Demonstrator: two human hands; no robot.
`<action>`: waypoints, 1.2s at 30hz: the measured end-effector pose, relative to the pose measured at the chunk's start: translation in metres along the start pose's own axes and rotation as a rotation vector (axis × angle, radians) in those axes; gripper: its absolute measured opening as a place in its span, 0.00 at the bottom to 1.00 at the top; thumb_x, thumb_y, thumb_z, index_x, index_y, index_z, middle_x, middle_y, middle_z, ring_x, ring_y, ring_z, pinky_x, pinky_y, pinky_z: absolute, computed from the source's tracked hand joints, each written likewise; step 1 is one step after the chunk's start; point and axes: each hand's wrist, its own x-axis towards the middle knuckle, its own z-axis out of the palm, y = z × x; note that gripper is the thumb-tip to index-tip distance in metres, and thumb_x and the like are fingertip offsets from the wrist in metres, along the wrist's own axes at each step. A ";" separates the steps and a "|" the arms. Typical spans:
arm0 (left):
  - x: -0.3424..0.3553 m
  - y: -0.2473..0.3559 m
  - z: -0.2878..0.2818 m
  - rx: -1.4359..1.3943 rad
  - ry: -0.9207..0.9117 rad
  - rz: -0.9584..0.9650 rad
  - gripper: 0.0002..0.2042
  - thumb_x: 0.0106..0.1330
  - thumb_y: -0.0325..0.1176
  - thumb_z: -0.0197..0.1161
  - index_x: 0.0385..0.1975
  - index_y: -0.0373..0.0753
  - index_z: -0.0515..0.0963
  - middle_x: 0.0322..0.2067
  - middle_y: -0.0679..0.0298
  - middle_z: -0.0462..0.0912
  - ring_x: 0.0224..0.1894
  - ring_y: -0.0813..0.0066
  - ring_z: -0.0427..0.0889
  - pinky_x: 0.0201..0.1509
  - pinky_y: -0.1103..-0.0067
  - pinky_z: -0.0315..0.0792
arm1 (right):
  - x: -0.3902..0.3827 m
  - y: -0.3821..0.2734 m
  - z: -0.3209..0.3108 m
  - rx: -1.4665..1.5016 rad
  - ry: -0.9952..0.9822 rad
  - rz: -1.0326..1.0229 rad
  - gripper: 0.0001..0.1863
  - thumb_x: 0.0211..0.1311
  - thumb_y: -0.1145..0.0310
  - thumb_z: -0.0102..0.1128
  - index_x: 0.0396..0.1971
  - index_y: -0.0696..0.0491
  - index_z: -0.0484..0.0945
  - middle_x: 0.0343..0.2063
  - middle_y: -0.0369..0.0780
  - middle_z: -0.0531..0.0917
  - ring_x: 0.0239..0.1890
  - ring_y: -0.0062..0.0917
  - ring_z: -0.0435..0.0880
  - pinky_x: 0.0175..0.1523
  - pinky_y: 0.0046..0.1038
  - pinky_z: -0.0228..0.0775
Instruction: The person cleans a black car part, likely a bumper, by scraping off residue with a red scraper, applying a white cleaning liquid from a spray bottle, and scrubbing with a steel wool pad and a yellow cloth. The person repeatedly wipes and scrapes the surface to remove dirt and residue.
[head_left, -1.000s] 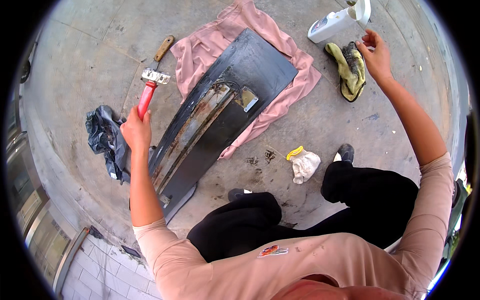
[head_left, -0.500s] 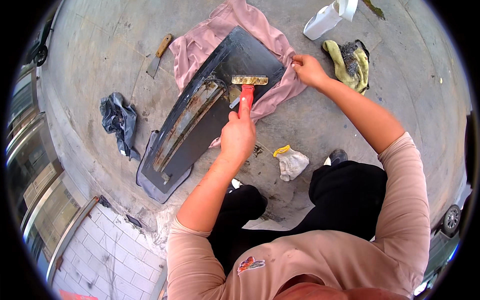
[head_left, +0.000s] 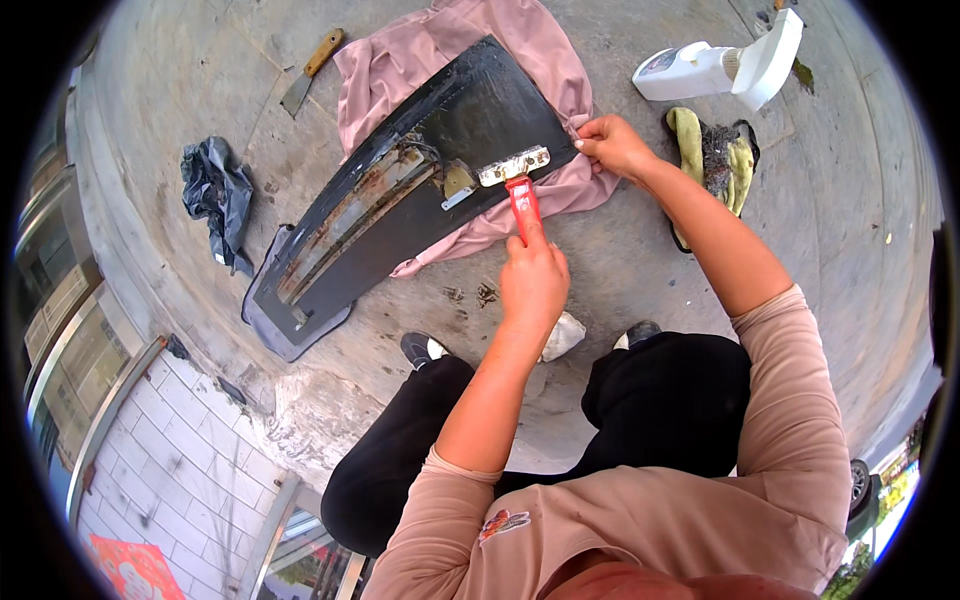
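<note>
Scraping a long black rusted metal panel [head_left: 420, 190] lying on pink cloth [head_left: 450, 50] on the concrete floor.
My left hand [head_left: 533, 285] clenches the red-handled scraper [head_left: 518, 180], blade on the panel; my right hand [head_left: 612, 147] pinches its edge, steadying it.

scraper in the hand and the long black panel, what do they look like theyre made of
The scraper: the red handle looks like glossy plastic, and the pale, stained blade strip looks like metal. The left hand grips it. The black panel is probably painted sheet metal, since orange-brown rust streaks run along its ribbed middle; it could be coated otherwise. The right hand steadies its edge over the soft, wrinkled pink cloth.
</note>
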 end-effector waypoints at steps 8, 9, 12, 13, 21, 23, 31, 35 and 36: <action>0.079 0.032 -0.014 0.048 0.151 0.065 0.28 0.64 0.31 0.58 0.64 0.23 0.65 0.31 0.41 0.80 0.27 0.47 0.85 0.29 0.62 0.80 | 0.004 0.002 -0.005 -0.085 -0.042 -0.064 0.05 0.64 0.75 0.61 0.35 0.60 0.83 0.24 0.34 0.83 0.21 0.16 0.78 0.25 0.22 0.72; 0.090 0.035 -0.016 0.049 0.158 0.061 0.29 0.64 0.30 0.58 0.63 0.23 0.65 0.30 0.41 0.80 0.27 0.47 0.85 0.29 0.62 0.80 | 0.004 0.000 -0.005 -0.127 -0.053 -0.060 0.05 0.65 0.75 0.60 0.36 0.60 0.83 0.24 0.34 0.83 0.21 0.15 0.78 0.25 0.21 0.72; 0.126 0.041 -0.031 0.045 0.174 0.037 0.28 0.63 0.30 0.57 0.63 0.22 0.66 0.31 0.40 0.82 0.29 0.45 0.85 0.34 0.61 0.81 | 0.005 0.000 -0.004 -0.129 -0.029 -0.061 0.05 0.65 0.75 0.61 0.36 0.59 0.83 0.24 0.34 0.83 0.22 0.15 0.78 0.25 0.22 0.72; 0.136 0.036 -0.038 0.047 0.188 0.017 0.28 0.63 0.31 0.57 0.63 0.22 0.66 0.31 0.39 0.82 0.29 0.44 0.85 0.35 0.61 0.81 | 0.006 -0.001 0.001 -0.145 -0.028 -0.071 0.05 0.65 0.75 0.61 0.36 0.59 0.83 0.24 0.34 0.83 0.22 0.15 0.78 0.25 0.22 0.72; 0.039 0.016 -0.029 -0.002 0.098 0.022 0.31 0.67 0.33 0.58 0.70 0.35 0.62 0.36 0.42 0.80 0.32 0.41 0.83 0.40 0.56 0.78 | 0.004 0.010 0.001 0.034 0.065 -0.063 0.04 0.60 0.75 0.65 0.33 0.60 0.84 0.24 0.37 0.84 0.26 0.18 0.80 0.31 0.27 0.72; 0.001 0.015 -0.009 0.015 -0.074 -0.093 0.31 0.67 0.32 0.58 0.71 0.36 0.61 0.37 0.42 0.80 0.36 0.41 0.83 0.40 0.57 0.78 | 0.005 0.009 -0.002 0.013 0.039 -0.061 0.04 0.61 0.75 0.65 0.32 0.60 0.84 0.25 0.36 0.84 0.26 0.18 0.79 0.31 0.27 0.72; 0.062 0.001 -0.014 -0.078 0.122 -0.114 0.31 0.66 0.33 0.58 0.69 0.32 0.62 0.33 0.41 0.83 0.34 0.42 0.84 0.42 0.56 0.77 | 0.008 0.016 0.002 -0.097 0.059 -0.106 0.03 0.62 0.75 0.64 0.30 0.59 0.83 0.23 0.35 0.83 0.26 0.17 0.78 0.34 0.26 0.70; 0.117 -0.013 -0.046 -0.042 0.140 -0.162 0.29 0.66 0.34 0.57 0.68 0.30 0.65 0.33 0.39 0.85 0.38 0.43 0.85 0.45 0.58 0.77 | 0.007 0.010 0.006 -0.089 0.052 -0.100 0.04 0.62 0.75 0.64 0.29 0.59 0.83 0.23 0.35 0.82 0.25 0.17 0.77 0.32 0.27 0.70; 0.130 -0.015 -0.058 -0.078 0.142 -0.191 0.29 0.67 0.35 0.56 0.68 0.31 0.64 0.34 0.38 0.84 0.39 0.42 0.85 0.46 0.57 0.77 | 0.006 0.009 0.006 -0.092 0.055 -0.101 0.04 0.62 0.75 0.64 0.29 0.59 0.82 0.23 0.35 0.82 0.25 0.17 0.77 0.32 0.27 0.70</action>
